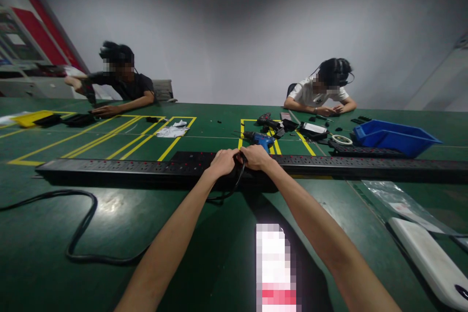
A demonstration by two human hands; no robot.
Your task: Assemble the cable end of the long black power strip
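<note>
A long black socket strip (127, 168) lies across the green table (226, 273). Over its middle, my left hand (223, 163) and my right hand (256, 157) meet, fingers closed and nearly touching. Between them the fingertips pinch a black cable (240, 175), which hangs down in front of the strip and curves left. How much each hand holds of it is partly hidden by the fingers. Just behind my right hand lies a blue power drill (260, 140). A thicker black cable (82, 224) loops over the table at the left.
Two people sit across the table, one handling a dark drill (88, 92). At the right are a blue bin (395, 136), a tape roll (342, 140), a plastic bag (402, 202) and a white device (427, 258). Crumpled white paper (173, 129) lies left of centre.
</note>
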